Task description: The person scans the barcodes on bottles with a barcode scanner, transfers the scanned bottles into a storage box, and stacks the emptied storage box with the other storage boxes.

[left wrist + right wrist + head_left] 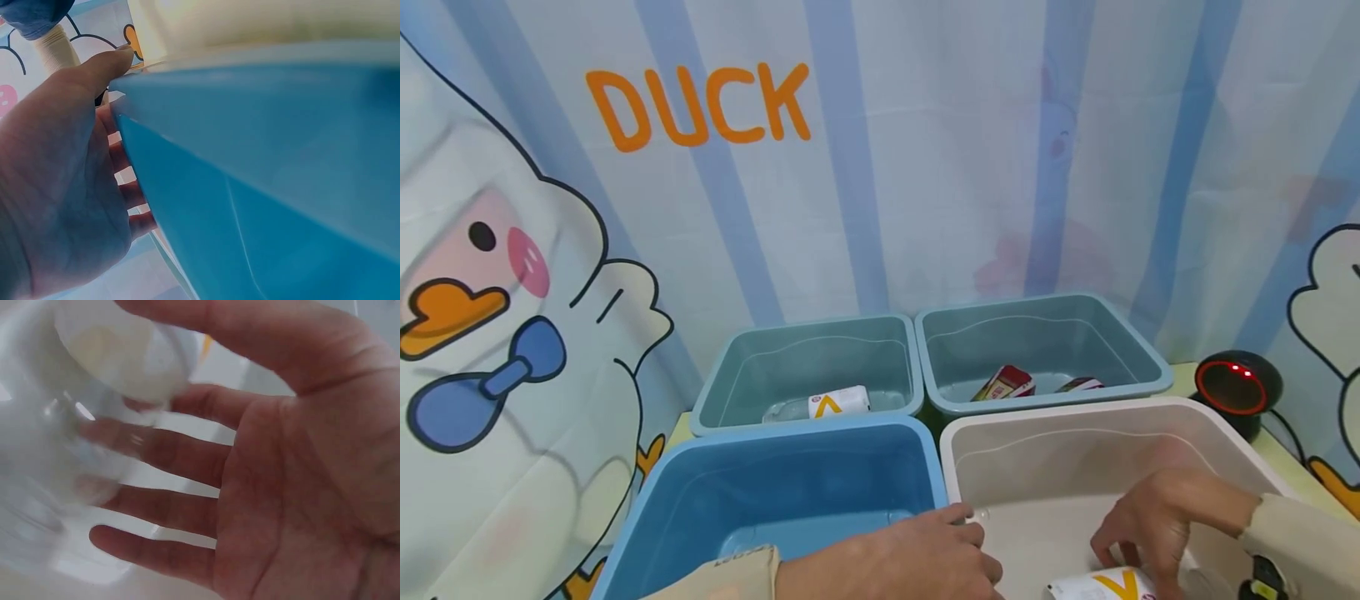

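My right hand (1157, 525) reaches down into the beige bin (1045, 427) and holds a clear plastic bottle with a white, yellow-marked label (1101, 586). The right wrist view shows the thumb on one side of the blurred transparent bottle (69, 444) and the fingers behind it. My left hand (917, 557) lies over the rim between the blue bin (797, 442) and the beige one, fingers relaxed. In the left wrist view, its fingers (129, 195) pass behind the blue bin's edge, with the thumb near the rim.
Behind stand two teal bins. A similar labelled bottle (840, 402) lies in the left teal bin (805, 332); red-and-yellow packages (1006, 383) lie in the right teal bin (1022, 307). A black round device (1238, 385) with red lights stands at the right, before a duck-print curtain (925, 167).
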Demonstrator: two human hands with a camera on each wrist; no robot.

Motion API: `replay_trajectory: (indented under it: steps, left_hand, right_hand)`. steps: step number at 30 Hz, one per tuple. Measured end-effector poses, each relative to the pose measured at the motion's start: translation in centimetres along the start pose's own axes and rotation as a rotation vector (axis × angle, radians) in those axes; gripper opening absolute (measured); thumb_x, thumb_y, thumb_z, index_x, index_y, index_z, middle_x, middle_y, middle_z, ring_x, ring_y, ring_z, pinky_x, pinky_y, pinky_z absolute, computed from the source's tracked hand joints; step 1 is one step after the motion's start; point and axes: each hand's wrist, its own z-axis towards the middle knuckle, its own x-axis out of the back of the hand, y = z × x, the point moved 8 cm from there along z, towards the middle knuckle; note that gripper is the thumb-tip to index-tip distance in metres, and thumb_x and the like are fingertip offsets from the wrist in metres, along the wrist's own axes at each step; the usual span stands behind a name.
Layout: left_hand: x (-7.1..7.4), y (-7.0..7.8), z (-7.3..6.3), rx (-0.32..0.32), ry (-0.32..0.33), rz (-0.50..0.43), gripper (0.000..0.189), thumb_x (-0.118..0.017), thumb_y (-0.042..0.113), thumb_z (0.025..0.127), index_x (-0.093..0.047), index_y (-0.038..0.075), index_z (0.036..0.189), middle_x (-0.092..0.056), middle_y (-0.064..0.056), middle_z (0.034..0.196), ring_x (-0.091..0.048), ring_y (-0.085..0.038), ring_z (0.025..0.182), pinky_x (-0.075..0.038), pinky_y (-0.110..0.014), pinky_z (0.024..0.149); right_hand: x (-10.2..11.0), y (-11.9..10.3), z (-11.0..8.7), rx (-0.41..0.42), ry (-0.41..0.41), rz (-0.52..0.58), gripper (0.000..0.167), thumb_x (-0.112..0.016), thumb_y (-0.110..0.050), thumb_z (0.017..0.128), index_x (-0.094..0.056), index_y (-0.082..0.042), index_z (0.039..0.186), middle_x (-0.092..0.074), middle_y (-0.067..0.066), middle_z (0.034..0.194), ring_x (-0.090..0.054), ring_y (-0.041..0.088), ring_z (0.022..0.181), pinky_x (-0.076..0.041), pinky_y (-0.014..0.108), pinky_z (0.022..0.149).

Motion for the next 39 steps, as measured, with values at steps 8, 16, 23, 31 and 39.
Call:
replay_trajectory:
  steps: [8,16,23,31,39]
  left_hand:
    - [-0.1,-0.1,0.2,0.003,-0.021,-0.001,0.061,-0.073,0.061,0.084,-0.064,0.041,0.141,-0.062,0.027,0.130,-0.055,0.004,0.117,-0.032,-0.027,0.115]
    - [-0.2,-0.1,0.2,0.004,-0.034,0.002,0.057,-0.072,0.060,0.087,-0.064,0.042,0.140,-0.062,0.027,0.130,-0.055,0.004,0.117,-0.031,-0.029,0.116]
    - [-0.3,-0.1,0.2,-0.001,-0.055,0.010,0.056,-0.071,0.059,0.088,-0.063,0.042,0.141,-0.061,0.026,0.132,-0.054,0.003,0.120,-0.031,-0.030,0.117]
    - [-0.5,-0.2,0.2,0.012,-0.077,0.001,0.054,-0.072,0.057,0.090,-0.063,0.042,0.141,-0.060,0.027,0.133,-0.054,0.002,0.120,-0.030,-0.029,0.117]
    - [-0.5,-0.3,0.4,0.003,-0.073,0.001,0.056,-0.074,0.057,0.088,-0.063,0.042,0.141,-0.060,0.027,0.134,-0.053,0.003,0.122,-0.031,-0.029,0.117]
  right_hand:
    - [1.4,-0.4,-1.2,0.001,0.123,-0.021,0.047,-0.083,-0.037,0.080,-0.053,-0.046,0.114,-0.059,-0.022,0.104,-0.053,0.001,0.097,-0.051,0.038,0.092]
    - [3.9,-0.6,-3.9,0.057,0.380,-0.091,0.048,-0.083,-0.053,0.073,-0.058,-0.048,0.113,-0.059,-0.023,0.101,-0.052,0.002,0.092,-0.048,0.031,0.078]
    - [5.5,-0.7,-6.5,0.122,0.531,0.022,0.044,-0.085,-0.045,0.080,-0.059,-0.041,0.116,-0.059,-0.018,0.103,-0.053,0.007,0.098,-0.048,0.033,0.080]
    - [7.3,-1.4,-8.7,0.167,0.616,0.089,0.048,-0.084,-0.042,0.085,-0.060,-0.033,0.126,-0.061,-0.010,0.110,-0.057,0.016,0.099,-0.053,0.031,0.077]
    - [9.1,-2.3,-10.7,0.214,0.695,0.102,0.049,-0.085,-0.042,0.086,-0.054,-0.028,0.121,-0.061,-0.003,0.111,-0.060,0.016,0.091,-0.055,0.030,0.072]
